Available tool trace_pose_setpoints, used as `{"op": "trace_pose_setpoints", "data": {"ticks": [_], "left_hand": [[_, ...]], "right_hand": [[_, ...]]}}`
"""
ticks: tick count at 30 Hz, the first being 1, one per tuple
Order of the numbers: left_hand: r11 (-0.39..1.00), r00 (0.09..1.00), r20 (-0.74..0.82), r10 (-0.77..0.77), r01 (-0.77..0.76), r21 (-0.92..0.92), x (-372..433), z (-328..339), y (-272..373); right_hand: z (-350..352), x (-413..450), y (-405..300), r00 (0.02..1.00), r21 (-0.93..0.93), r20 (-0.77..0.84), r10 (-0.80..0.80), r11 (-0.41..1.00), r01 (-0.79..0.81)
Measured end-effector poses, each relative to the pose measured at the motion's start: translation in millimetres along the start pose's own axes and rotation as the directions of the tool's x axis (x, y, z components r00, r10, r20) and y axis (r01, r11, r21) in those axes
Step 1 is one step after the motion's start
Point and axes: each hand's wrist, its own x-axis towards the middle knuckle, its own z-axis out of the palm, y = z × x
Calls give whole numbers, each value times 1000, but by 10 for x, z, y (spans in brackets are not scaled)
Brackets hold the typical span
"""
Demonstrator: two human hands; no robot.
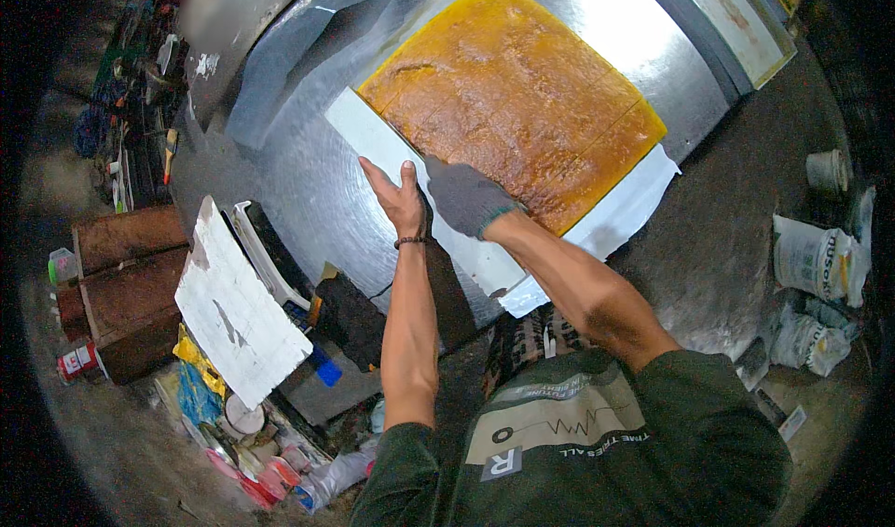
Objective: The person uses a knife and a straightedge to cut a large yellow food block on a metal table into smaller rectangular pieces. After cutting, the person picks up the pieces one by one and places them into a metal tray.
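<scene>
A square amber-brown slab (510, 100) with yellow edges lies on a shiny metal sheet (314, 170). Thin straight lines cross its glossy, uneven top. Along its near left side runs a white flat strip (356, 118). My bare left hand (402, 202), with a beaded bracelet at the wrist, is over this strip, thumb and fingers apart and nothing in it. My right hand (467, 198), in a grey knit glove, is curled at the slab's near left edge, beside the left hand. Its fingertips are hidden, so whether it grips something cannot be told. White sheeting (622, 198) shows from under the slab.
A scuffed white board (234, 310) leans at lower left, near brown boxes (133, 275) and a jumble of cans and bags (259, 450). A clear plastic sheet (287, 58) lies at upper left. White sacks (814, 258) and a tub (827, 170) stand at right.
</scene>
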Motion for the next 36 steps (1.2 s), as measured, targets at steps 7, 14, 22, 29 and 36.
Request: {"op": "trace_pose_setpoints", "data": {"ticks": [7, 14, 22, 29, 36], "left_hand": [[999, 1000, -4, 25, -25, 24, -8, -3, -6], [999, 1000, -8, 13, -13, -36, 3, 20, 40], [999, 1000, 13, 22, -22, 42, -8, 3, 50], [1000, 1000, 12, 11, -11, 2, -9, 10, 37], [994, 1000, 7, 17, -16, -113, 17, 30, 21]], "right_hand": [[59, -228, 61, 992, 17, -107, -61, 998, 63], [-51, -622, 55, 993, -42, 95, 69, 997, -66], [77, -704, 158, 999, 15, -26, 21, 1000, -21], [-84, -887, 64, 993, 30, 39, 113, 993, -114], [-87, -1098, 102, 988, 110, 70, 137, 983, -144]]}}
